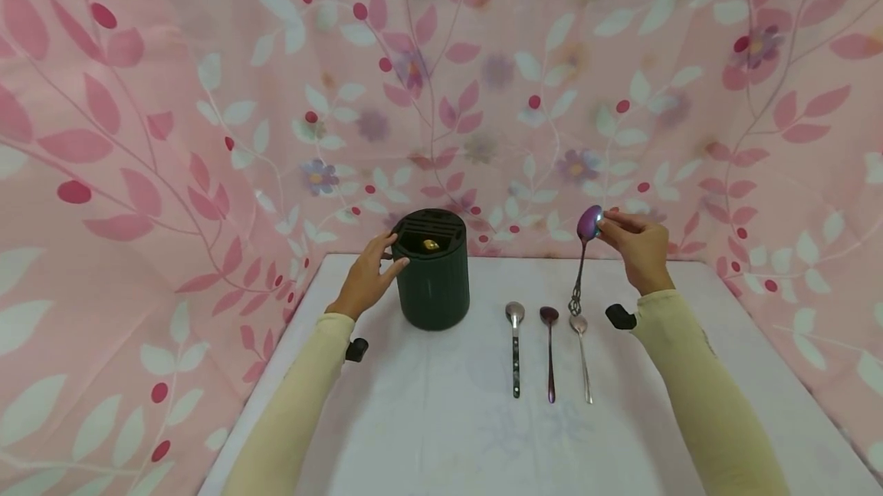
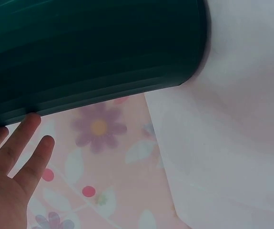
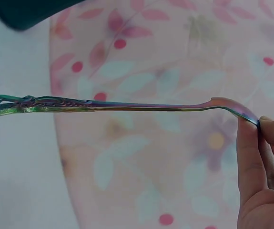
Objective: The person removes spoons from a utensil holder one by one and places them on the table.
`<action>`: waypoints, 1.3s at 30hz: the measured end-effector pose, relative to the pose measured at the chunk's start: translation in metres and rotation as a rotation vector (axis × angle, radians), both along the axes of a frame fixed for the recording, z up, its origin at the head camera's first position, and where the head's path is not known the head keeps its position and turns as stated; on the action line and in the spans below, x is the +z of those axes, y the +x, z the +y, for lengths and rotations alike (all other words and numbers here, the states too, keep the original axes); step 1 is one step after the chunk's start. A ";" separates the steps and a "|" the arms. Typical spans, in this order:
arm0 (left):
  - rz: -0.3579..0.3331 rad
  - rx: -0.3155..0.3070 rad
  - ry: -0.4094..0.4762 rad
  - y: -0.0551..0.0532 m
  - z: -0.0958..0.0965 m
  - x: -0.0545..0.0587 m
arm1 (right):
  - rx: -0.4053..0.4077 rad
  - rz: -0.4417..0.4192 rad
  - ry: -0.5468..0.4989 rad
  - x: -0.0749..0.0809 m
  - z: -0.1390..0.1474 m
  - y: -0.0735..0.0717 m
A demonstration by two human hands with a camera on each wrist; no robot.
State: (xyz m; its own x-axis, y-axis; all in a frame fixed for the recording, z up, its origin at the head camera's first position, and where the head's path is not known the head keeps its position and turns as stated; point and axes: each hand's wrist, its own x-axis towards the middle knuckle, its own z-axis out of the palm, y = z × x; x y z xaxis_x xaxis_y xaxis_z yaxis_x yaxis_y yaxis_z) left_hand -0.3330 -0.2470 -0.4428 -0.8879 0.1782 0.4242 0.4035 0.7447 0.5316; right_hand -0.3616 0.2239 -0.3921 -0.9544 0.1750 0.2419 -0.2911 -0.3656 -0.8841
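Note:
In the head view, my right hand [image 1: 636,243] pinches an iridescent purple spoon [image 1: 583,251] by its bowl, the openwork handle pointing down. The right wrist view shows the spoon's rainbow-tinted stem [image 3: 151,106], with thumb and fingers [image 3: 252,157] at the bowl's tip. On the left, my left hand [image 1: 369,274] rests against a dark green ribbed utensil holder [image 1: 434,293], thumb and fingers spread at its rim. From the left wrist, nearly straight fingers [image 2: 36,160] touch the side of the green holder [image 2: 113,52]. Something gold [image 1: 431,244] shows inside its opening.
Three spoons lie side by side on the white table [image 1: 428,419]: one with a dark patterned handle [image 1: 515,350], a dark purplish one [image 1: 550,354] and a silver one [image 1: 583,358]. Pink floral cloth [image 1: 483,97] hangs behind and at both sides.

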 end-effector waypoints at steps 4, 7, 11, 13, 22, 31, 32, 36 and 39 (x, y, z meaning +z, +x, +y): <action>-0.006 0.008 0.002 0.000 0.000 0.002 | -0.006 -0.046 -0.002 -0.016 0.015 0.001; -0.009 0.011 0.003 0.000 0.001 0.001 | -0.027 -0.090 0.035 -0.029 0.026 0.002; -0.007 0.004 -0.005 0.000 0.000 -0.001 | -0.024 -0.160 0.017 -0.047 0.040 0.007; -0.006 0.002 -0.008 0.000 0.000 -0.002 | -0.010 -0.195 -0.013 -0.055 0.045 0.009; -0.003 0.004 0.001 -0.003 0.000 -0.001 | -0.002 -0.359 -0.024 -0.085 0.060 0.012; -0.011 0.012 0.005 -0.003 0.000 -0.002 | 0.050 -0.496 -0.051 -0.106 0.067 0.013; -0.013 0.013 0.004 -0.004 0.000 -0.002 | 0.054 -0.514 -0.051 -0.109 0.068 0.013; -0.014 0.011 0.005 -0.003 0.000 -0.002 | 0.057 -0.573 -0.031 -0.117 0.070 0.014; -0.012 0.011 0.004 -0.003 0.000 -0.002 | 0.051 -0.598 -0.022 -0.123 0.071 0.014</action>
